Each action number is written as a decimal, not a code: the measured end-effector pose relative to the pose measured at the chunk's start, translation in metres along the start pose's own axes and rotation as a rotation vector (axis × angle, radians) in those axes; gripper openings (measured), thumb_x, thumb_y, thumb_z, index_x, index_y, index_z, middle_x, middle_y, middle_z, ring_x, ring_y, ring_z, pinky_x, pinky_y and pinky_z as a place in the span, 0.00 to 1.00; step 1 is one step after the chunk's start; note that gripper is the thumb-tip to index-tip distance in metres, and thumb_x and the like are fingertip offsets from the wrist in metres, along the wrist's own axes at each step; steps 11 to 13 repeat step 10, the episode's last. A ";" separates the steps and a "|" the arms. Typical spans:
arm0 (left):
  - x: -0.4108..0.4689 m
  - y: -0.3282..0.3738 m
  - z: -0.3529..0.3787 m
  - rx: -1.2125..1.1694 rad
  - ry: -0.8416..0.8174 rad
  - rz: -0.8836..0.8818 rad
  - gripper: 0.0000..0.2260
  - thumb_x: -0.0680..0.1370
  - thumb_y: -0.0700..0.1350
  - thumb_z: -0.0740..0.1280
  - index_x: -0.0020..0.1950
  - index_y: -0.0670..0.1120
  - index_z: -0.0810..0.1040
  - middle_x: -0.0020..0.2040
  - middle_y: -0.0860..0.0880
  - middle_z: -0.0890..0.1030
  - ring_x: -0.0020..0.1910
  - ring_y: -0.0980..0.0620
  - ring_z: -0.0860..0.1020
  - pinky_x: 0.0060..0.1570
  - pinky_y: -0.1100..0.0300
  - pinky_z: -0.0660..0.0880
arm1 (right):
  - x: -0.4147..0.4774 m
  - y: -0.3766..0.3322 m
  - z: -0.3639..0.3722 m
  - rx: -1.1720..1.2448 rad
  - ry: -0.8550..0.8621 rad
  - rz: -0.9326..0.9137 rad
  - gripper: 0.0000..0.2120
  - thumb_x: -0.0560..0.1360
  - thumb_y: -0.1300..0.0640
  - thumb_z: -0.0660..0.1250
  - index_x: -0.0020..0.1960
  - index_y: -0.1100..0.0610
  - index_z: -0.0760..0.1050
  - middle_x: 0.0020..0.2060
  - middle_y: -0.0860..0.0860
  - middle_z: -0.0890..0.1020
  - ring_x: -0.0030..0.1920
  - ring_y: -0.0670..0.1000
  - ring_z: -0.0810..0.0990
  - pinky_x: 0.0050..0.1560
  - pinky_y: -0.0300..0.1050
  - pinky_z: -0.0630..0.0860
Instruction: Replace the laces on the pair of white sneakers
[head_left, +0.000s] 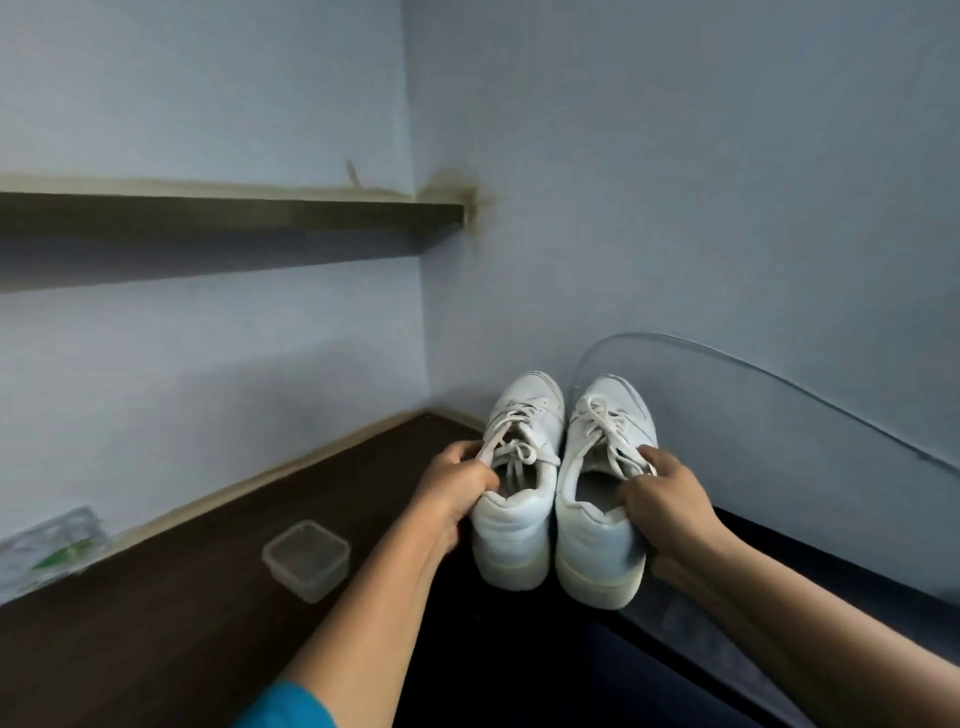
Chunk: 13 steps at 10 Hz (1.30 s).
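While both sneakers are fully laced, the task reads as barely begun.

- Left hand (457, 491): fingers curled tight round the inner collar of the left sneaker (511, 538), thumb pressed down beside the tongue. A firm grip, nothing spread.
- Right hand (670, 501): thumb hooked over the collar into the opening of the right sneaker (597, 540), the other fingers wrapped round the outer side. Their tips are hidden behind the shoe.
- The 2 sneakers sit side by side, sides touching or nearly so, heels toward the camera, toes toward the wall corner. They are at the far end of the desk (156, 634), over the dark gap beside it. Cannot tell whether the soles rest on anything or are carried.
- Laces: left lace (514, 449) is threaded through the eyelets and tied in a loose bow. Right lace (608, 431) is threaded too, with loose ends trailing toward the thumb. Both look greyish and worn.

Done so far, judged from this: 0 laces removed, 0 new ones fitted. Left to do: set the pair down, untie, pull out 2 old laces, thread 2 new ones, tie.

No new laces plainly in view. A clear packet (49, 545) lies at the desk's near left edge, contents too blurred to name. A small lidded tub (306, 558) stands on the desk, near the left forearm. Both could hold supplies, but that is only a guess.
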<state>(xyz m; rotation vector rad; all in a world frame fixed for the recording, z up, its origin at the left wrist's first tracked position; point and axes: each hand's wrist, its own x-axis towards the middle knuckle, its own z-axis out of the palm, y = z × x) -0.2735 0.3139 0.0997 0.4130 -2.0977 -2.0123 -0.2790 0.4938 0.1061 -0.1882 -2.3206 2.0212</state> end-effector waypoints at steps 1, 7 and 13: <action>0.016 -0.007 0.033 0.033 -0.063 -0.040 0.18 0.68 0.27 0.60 0.52 0.43 0.76 0.38 0.46 0.78 0.36 0.51 0.75 0.32 0.62 0.70 | 0.010 0.022 -0.021 0.016 0.044 0.067 0.22 0.62 0.65 0.59 0.54 0.50 0.72 0.45 0.58 0.81 0.46 0.62 0.81 0.48 0.56 0.79; 0.072 -0.048 0.078 0.052 -0.237 -0.195 0.20 0.56 0.38 0.61 0.45 0.38 0.79 0.39 0.40 0.76 0.35 0.47 0.74 0.35 0.60 0.68 | 0.062 0.075 -0.034 -0.002 0.038 0.194 0.07 0.67 0.62 0.61 0.45 0.58 0.69 0.48 0.61 0.79 0.49 0.61 0.79 0.46 0.52 0.75; 0.059 -0.055 0.080 -0.024 -0.176 -0.071 0.14 0.77 0.47 0.66 0.61 0.45 0.77 0.57 0.45 0.80 0.54 0.52 0.77 0.55 0.60 0.71 | 0.049 0.064 -0.028 -0.462 0.095 -0.095 0.33 0.71 0.49 0.62 0.74 0.51 0.58 0.73 0.60 0.59 0.74 0.59 0.55 0.71 0.61 0.57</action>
